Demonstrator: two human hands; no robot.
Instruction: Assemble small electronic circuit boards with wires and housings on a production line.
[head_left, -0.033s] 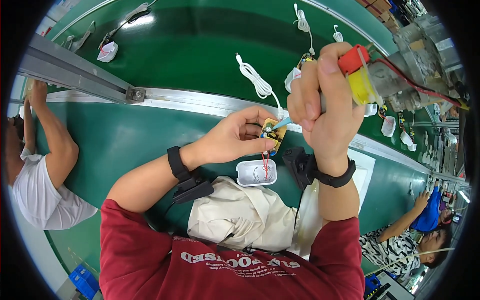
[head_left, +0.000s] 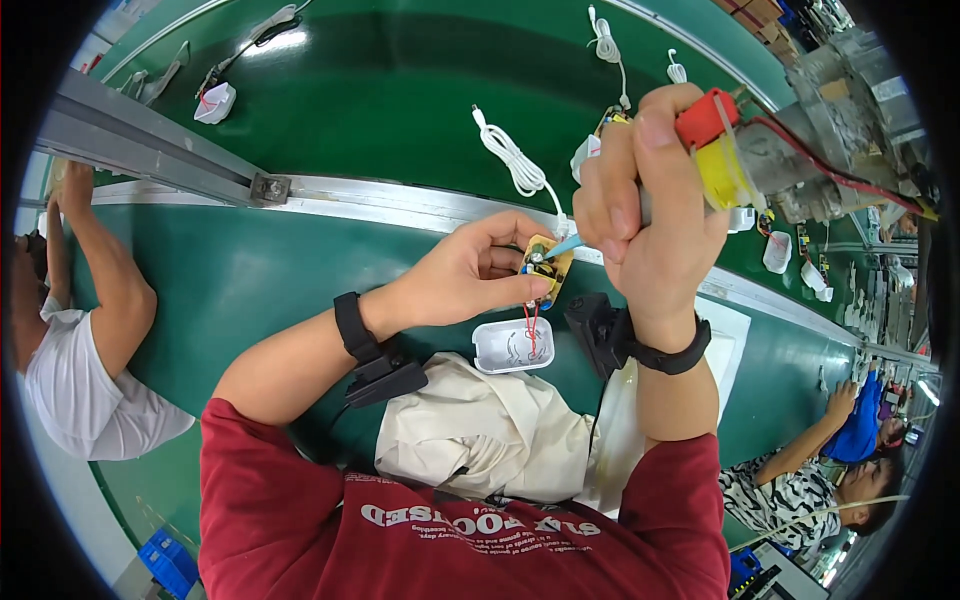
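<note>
My left hand (head_left: 462, 268) pinches a small circuit board (head_left: 545, 268) by its edge, thumb on the near side, component side up. Red wires (head_left: 531, 318) run from the board into a white plastic case half (head_left: 488, 348) lying open just below it. A coiled white cable (head_left: 512, 158) leads to the board's far end. My right hand (head_left: 665, 215) is wrapped round a glue dispenser (head_left: 728, 172) with a red switch and a yellow band. Its blue tapered nozzle (head_left: 567, 245) points down-left, with the tip at the components on the board; exact contact I cannot tell.
A metal rail (head_left: 380, 203) separates my green bench from a green belt bearing more boards, cases and cables. A metal post (head_left: 150, 130) stands left. Beige cloth (head_left: 480, 425) lies before me, a white tray (head_left: 735, 335) at right. People work on both sides.
</note>
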